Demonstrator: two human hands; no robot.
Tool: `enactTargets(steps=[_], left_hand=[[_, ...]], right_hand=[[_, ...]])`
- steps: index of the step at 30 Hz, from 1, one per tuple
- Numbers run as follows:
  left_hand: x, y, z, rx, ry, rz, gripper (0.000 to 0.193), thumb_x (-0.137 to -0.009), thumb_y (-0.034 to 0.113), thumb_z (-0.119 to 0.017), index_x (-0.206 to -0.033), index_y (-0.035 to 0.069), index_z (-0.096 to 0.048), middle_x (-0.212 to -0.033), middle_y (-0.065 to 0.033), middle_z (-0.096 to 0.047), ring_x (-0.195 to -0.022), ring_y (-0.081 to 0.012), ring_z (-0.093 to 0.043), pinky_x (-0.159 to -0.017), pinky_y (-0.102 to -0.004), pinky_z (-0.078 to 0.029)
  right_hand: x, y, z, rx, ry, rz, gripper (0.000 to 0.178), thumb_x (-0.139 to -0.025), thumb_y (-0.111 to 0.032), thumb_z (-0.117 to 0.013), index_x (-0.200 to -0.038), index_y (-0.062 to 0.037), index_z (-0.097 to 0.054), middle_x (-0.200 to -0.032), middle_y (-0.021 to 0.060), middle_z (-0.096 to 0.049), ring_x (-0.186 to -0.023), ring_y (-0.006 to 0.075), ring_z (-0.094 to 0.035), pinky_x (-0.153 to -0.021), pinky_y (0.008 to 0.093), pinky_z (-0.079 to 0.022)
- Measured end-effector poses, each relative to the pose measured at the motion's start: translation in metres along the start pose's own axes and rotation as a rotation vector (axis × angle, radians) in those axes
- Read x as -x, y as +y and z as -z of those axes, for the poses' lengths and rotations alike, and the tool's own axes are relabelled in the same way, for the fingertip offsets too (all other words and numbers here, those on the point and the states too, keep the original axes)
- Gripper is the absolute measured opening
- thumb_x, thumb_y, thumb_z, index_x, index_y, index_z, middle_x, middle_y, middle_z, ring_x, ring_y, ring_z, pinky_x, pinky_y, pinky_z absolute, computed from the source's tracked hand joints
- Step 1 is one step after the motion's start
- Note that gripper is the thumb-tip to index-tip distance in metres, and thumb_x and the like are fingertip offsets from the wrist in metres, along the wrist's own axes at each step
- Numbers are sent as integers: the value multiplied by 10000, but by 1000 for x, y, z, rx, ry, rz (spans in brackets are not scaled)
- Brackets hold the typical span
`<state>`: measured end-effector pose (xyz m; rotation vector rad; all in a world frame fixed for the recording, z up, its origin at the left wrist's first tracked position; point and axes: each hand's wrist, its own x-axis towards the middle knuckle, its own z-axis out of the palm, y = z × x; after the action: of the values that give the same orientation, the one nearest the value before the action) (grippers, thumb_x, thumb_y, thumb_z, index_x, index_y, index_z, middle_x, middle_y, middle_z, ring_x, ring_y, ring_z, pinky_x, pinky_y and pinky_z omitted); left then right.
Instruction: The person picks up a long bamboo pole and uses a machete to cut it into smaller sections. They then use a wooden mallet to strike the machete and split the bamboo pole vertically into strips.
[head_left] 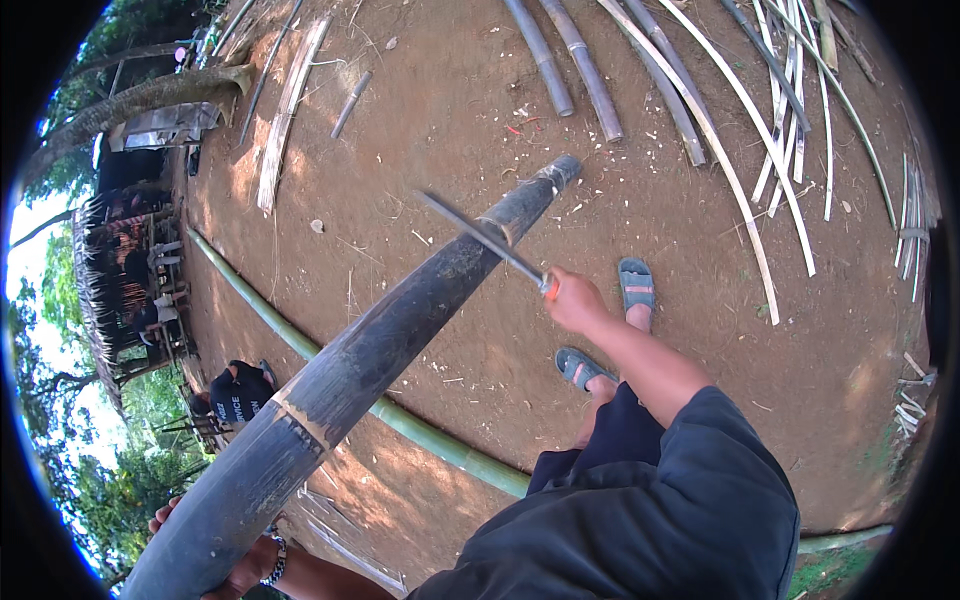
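Observation:
A thick dark bamboo pole (pixel 365 350) runs slantwise from the lower left to the upper middle, with pale rings at its nodes. My left hand (pixel 247 572), with a chain bracelet at the wrist, is closed around its near part; some fingers show on the other side. In my right hand (pixel 582 303) is a machete (pixel 455 215), gripped by its orange handle. The long blade crosses over the pole by a node near the far end. Whether the edge touches the bamboo I cannot tell.
A long green bamboo pole (pixel 430 432) lies on the ground beneath. Dark bamboo lengths (pixel 585 70) and pale split strips (pixel 765 150) lie at the far right. A person in a dark shirt (pixel 240 392) is at the left, near a thatched hut (pixel 125 270). My sandalled feet (pixel 637 283) are right of centre.

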<state>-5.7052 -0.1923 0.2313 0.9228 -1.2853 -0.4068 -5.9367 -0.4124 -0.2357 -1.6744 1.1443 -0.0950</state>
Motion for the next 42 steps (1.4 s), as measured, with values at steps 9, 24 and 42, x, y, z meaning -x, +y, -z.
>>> enactTargets(steps=[9, 24, 42], left_hand=[[6, 39, 68, -212, 150, -48, 1041, -698, 567, -776, -1410, -91, -396, -1363, -237, -471, -1329, -404, -434, -1211, -543, -253], [5, 34, 86, -199, 246, -156, 1033, -553, 534, -793, -1342, -48, -467, -1237, -192, -529, -1238, -371, -498, -1155, -524, -316], [-27, 26, 84, 402, 266, 4, 292, -1054, 242, -423, -1072, 123, -689, -913, -23, -711, -915, -204, -644, -996, -467, -408]], right_hand=[[1, -12, 12, 45, -21, 102, 311, -854, -189, -681, -1146, -102, -618, -1014, 222, -710, -973, 426, -687, -817, 534, -542], [0, -3, 41, 103, -77, 146, 339, -841, -173, -701, -1156, -81, -620, -1003, 219, -711, -967, 431, -683, -831, 521, -542], [-26, 29, 41, 109, -40, -138, 464, -832, -177, -702, -1273, -69, -609, -1091, 225, -708, -1027, 418, -680, -875, 511, -541]])
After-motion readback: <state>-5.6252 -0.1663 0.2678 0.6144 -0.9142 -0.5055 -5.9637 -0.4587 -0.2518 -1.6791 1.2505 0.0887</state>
